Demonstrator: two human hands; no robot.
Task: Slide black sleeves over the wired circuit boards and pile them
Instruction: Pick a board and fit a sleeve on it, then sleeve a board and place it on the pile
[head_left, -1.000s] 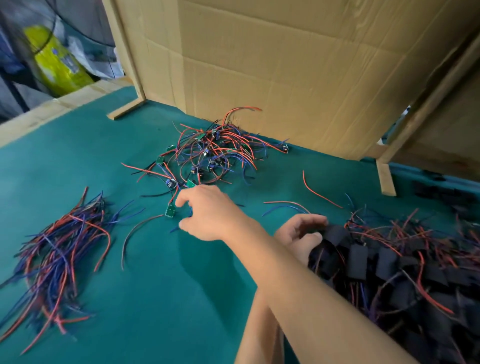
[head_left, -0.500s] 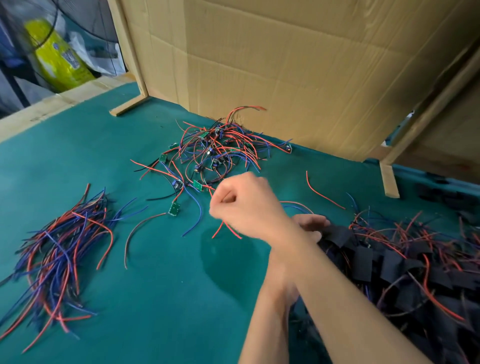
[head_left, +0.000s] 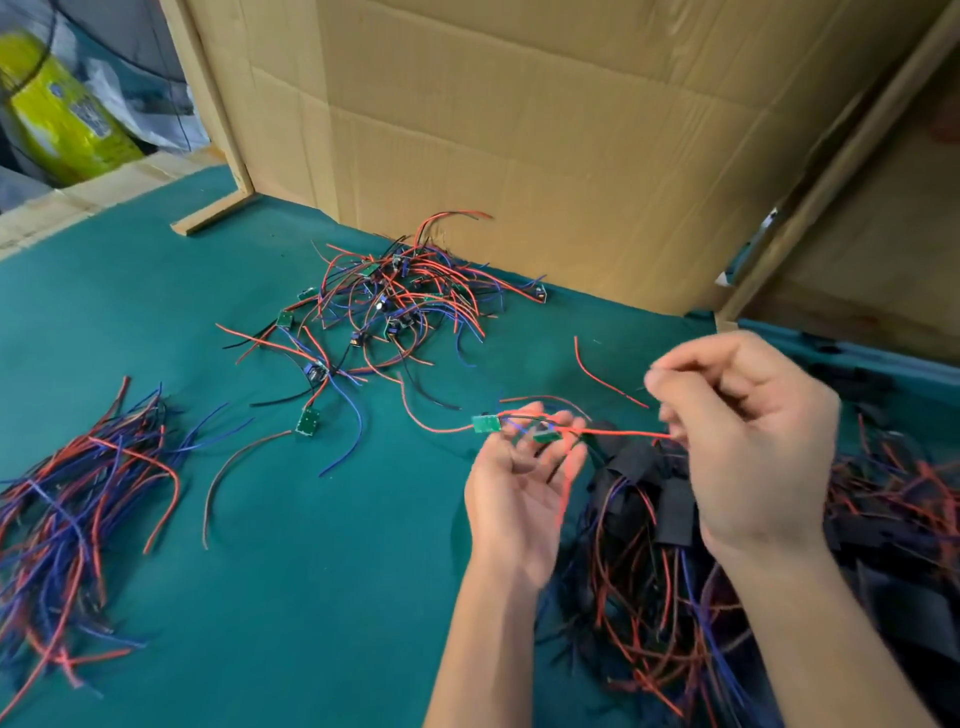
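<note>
My left hand (head_left: 511, 499) is raised palm up above the green mat and holds small green wired circuit boards (head_left: 487, 423) at its fingertips. A red wire (head_left: 618, 433) runs from them to my right hand (head_left: 748, 436), which pinches it between thumb and fingers. A tangle of bare wired boards (head_left: 395, 306) lies at the back centre. One loose board (head_left: 307, 420) lies in front of it. The pile of black-sleeved boards (head_left: 675, 525) with red and blue wires spreads under and right of my hands.
A bundle of loose red and blue wires (head_left: 67, 499) lies at the left. A cardboard wall (head_left: 545, 130) stands behind the green mat (head_left: 291, 597). A wooden post (head_left: 841, 171) leans at the right. A yellow bag (head_left: 62, 119) sits off the table, far left.
My right hand pulled back from the tangle to the right with a wired board. My left hand came up off the sleeved pile and now holds the boards while the right pinches the wire.
</note>
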